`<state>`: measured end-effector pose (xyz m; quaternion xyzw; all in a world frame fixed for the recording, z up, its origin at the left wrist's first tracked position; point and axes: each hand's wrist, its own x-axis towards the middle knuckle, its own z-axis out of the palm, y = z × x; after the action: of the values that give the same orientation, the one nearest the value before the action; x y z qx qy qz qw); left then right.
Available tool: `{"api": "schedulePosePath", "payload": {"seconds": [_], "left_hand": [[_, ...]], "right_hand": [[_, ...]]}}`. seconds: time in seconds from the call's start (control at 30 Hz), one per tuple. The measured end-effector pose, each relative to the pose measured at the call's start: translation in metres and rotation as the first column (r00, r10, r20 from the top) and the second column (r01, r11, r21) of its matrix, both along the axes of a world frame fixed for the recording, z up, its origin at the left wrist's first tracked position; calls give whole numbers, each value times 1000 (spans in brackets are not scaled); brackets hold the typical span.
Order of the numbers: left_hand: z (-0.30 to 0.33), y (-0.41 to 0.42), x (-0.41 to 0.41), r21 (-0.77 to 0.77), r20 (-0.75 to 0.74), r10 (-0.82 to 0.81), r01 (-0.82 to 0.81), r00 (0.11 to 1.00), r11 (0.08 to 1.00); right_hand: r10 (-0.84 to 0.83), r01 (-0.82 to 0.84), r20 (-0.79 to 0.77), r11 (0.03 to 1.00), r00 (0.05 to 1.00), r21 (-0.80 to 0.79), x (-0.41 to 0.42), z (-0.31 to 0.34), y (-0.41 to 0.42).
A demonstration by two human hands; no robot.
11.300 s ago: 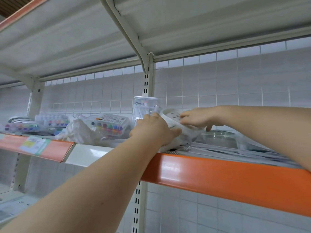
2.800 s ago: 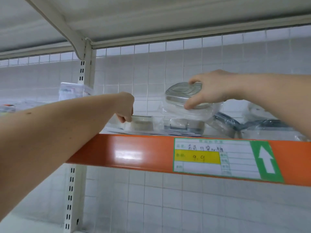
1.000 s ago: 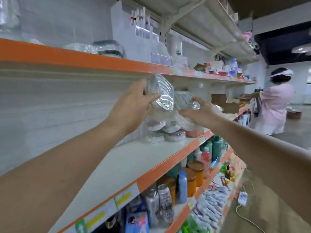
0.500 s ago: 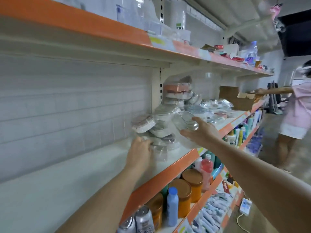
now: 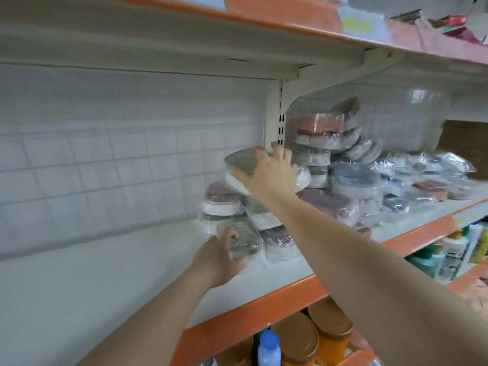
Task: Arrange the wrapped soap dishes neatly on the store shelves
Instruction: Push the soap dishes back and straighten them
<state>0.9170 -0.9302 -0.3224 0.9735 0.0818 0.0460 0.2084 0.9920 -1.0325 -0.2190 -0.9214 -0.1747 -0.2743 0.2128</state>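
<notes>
The left hand (image 5: 216,257) was low on the white shelf (image 5: 79,281). Its fingers were curled round a clear soap dish (image 5: 243,240) in shiny wrap. That dish sat on the shelf at the front of the pile, at about 6 o'clock from the other hand.

The right hand (image 5: 269,175) was higher up. Its fingers were spread wide and clamped on a grey soap dish (image 5: 241,161). This dish was on top of the pile of wrapped dishes (image 5: 343,186), near the white post (image 5: 276,114) at the back wall.

The pile went off toward 3 o'clock along the shelf. Some dishes were pink, some grey, some dark red. A big clear bag (image 5: 369,120) of dishes stood at 1 o'clock from the right hand.

Under the shelf, at 6 o'clock, were brown jars (image 5: 330,331) and a bottle with a blue cap (image 5: 269,347).
</notes>
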Motion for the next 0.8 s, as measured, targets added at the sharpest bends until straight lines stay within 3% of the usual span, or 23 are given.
{"api": "schedulePosePath", "payload": {"seconds": [0.07, 0.13, 0.3, 0.4, 0.53, 0.8], "left_hand": [[2, 3, 2, -12, -19, -10, 10, 1000, 1000], [4, 6, 0, -51, -43, -34, 32, 998, 998], [5, 13, -5, -84, -53, -70, 65, 996, 994], [15, 15, -9, -59, -56, -50, 46, 997, 997], [41, 19, -15, -32, 125, 51, -47, 991, 998], [96, 60, -96, 13, 316, 157, -170, 936, 985]], "right_hand": [[-6, 4, 57, 999, 998, 41, 23, 18, 10], [-33, 35, 76, 999, 997, -32, 48, 28, 18], [-80, -22, -246, 923, 966, -384, 85, 10, 20], [8, -83, -190, 918, 982, -387, 79, 3, 14], [116, -103, 10, 912, 993, -397, 53, 7, 10], [260, -322, -196, 830, 946, -456, -63, 36, 51]]}}
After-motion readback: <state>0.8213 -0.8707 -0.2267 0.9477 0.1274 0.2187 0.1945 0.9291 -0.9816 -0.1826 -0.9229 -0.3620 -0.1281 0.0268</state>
